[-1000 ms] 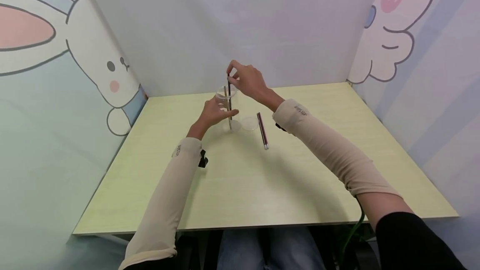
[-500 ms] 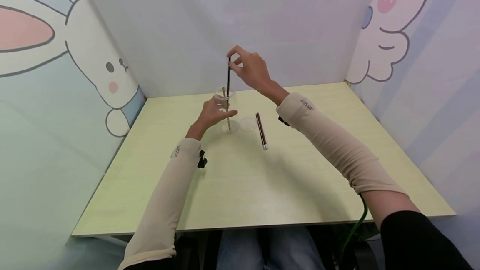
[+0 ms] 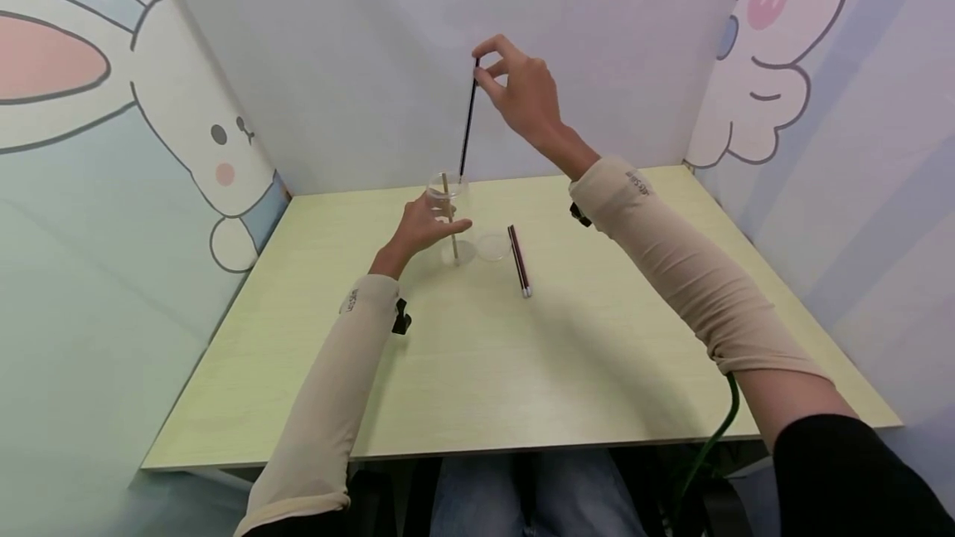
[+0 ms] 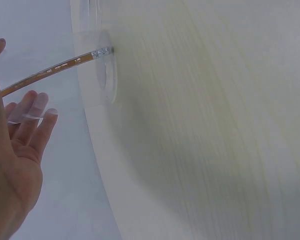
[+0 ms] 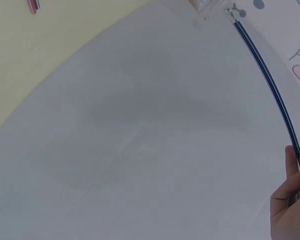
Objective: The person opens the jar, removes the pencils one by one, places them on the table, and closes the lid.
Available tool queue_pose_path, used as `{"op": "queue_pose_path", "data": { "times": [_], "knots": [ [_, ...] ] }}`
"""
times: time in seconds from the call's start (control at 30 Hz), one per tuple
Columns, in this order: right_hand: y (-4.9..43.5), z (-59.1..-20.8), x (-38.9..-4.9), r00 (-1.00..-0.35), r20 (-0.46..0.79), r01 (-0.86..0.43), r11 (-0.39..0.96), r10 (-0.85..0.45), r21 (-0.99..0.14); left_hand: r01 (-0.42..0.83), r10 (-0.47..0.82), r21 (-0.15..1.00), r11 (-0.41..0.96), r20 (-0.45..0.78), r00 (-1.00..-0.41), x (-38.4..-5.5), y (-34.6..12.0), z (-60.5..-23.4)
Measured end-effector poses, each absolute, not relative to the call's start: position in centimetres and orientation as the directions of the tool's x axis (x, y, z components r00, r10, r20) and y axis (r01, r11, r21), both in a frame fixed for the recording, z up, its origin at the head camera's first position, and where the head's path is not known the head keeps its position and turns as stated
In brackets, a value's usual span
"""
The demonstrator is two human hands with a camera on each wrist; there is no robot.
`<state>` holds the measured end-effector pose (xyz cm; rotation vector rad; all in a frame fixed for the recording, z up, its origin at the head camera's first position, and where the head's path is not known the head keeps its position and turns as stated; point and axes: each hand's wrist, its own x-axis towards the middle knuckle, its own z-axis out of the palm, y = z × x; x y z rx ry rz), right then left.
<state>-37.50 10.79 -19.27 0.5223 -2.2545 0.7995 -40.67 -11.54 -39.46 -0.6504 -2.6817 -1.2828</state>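
My left hand (image 3: 419, 228) holds a clear plastic cylinder (image 3: 440, 189) upright over the table, its fingers round the far side and its thumb stretched out. Inside stands a gold-brown pencil (image 4: 65, 65), its eraser end at the bottom. Higher up and to the right, my right hand (image 3: 525, 94) pinches the top of a dark blue pencil (image 5: 267, 75) between thumb and fingers. This pencil (image 3: 468, 127) hangs slightly tilted, its lower, eraser end at the cylinder's mouth. Whether that end is still inside the rim, I cannot tell.
On the pale yellow table (image 3: 477, 371), a clear round lid (image 3: 493, 247) lies right of the cylinder's base. Next to it lie two dark red pencils (image 3: 520, 262) side by side. A grey wall (image 3: 358, 65) rises behind the table's far edge.
My right hand has risen and moved a little right, drawing the dark blue pencil up from inside the cylinder. The left hand and the cylinder have stayed in place.
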Motion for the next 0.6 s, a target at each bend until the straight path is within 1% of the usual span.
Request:
{"op": "queue_pose_path", "data": {
  "times": [0.13, 0.27, 0.43, 0.6],
  "knots": [
    [11.6, -18.7, -37.6, -0.69, 0.714, -0.538, 0.742, -0.115, -0.4, 0.421, 0.333, 0.721, 0.551, 0.273, -0.903, -40.7, -11.5, -39.4],
    [12.7, -19.4, -38.0, -0.712, 0.694, -0.513, 0.754, -0.106, -0.411, 0.425, 0.331, 0.713, 0.557, 0.279, -0.901, -40.7, -11.6, -39.5],
    [14.3, -21.9, -38.7, -0.753, 0.648, -0.475, 0.775, -0.113, -0.416, 0.432, 0.332, 0.707, 0.559, 0.286, -0.899, -40.6, -11.6, -39.5],
    [16.0, -25.3, -39.1, -0.783, 0.607, -0.453, 0.794, -0.136, -0.406, 0.43, 0.338, 0.714, 0.553, 0.28, -0.899, -40.4, -11.5, -39.3]
  ]
}}
